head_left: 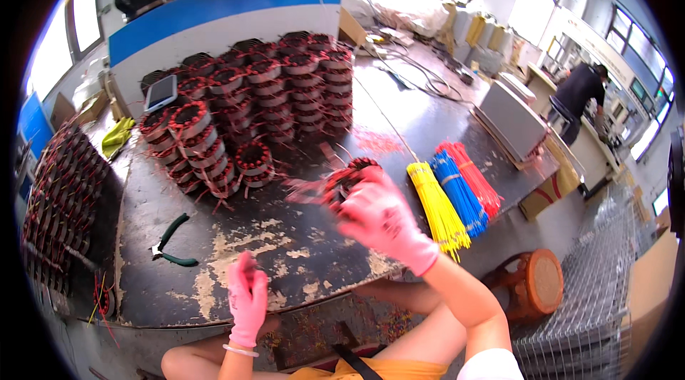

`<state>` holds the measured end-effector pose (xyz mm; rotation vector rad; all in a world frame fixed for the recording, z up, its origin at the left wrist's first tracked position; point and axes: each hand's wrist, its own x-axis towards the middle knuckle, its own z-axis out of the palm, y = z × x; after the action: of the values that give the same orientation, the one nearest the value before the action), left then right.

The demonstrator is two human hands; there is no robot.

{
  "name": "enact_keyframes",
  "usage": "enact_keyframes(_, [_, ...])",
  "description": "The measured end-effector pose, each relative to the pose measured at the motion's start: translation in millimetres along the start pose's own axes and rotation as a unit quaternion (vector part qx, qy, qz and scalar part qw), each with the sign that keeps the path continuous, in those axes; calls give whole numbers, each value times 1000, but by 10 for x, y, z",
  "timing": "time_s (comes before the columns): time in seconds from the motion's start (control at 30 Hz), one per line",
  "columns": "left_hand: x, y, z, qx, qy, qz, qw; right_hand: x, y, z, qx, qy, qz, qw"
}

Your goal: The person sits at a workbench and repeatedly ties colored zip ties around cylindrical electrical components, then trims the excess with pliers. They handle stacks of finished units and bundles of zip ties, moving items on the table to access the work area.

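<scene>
My right hand, in a pink glove, grips a ring-shaped motor stator wound with red wire, holding it above the table. Loose reddish wire ends stick out from its left side, and my fingers cover part of the ring. Lower left, near the table's front edge, my left hand is raised in a matching glove. Its fingers are loosely bent with the thumb apart, and nothing shows in them. Green-handled cutters lie to its upper left. A single stator sits in front of the stacked stators.
Bundles of yellow, blue and red wires or sleeves lie at the right edge. A phone rests on the stacks. More stators are piled left. A brown stool and wire racks stand right; a person works beyond.
</scene>
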<state>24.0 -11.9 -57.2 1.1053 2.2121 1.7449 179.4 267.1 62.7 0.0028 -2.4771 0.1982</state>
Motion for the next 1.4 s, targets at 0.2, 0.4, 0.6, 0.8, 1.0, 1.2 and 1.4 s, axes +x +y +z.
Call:
enact_keyframes(0.2, [-100,-286,-59,23,132,97,986,-271,-857,997,8,-110,-38,993])
enact_keyframes(0.4, [-162,-132,-31,243,53,232,941,-487,-886,891,50,8,47,998])
enact_keyframes(0.6, [-18,460,289,300,-76,320,895,-1620,-150,-583,-180,153,380,894])
enact_keyframes(0.8, [75,528,574,315,-117,232,913,-2192,9,-692,-80,17,576,814])
enact_keyframes(1.0, [105,450,401,325,-173,244,897,-2238,26,-805,-96,39,531,841])
enact_keyframes(1.2, [23,637,352,279,-168,202,924,-2318,-104,-1038,-38,136,536,832])
enact_keyframes(1.4, [35,473,373,330,-132,249,901,-1846,-511,-1168,41,262,518,813])
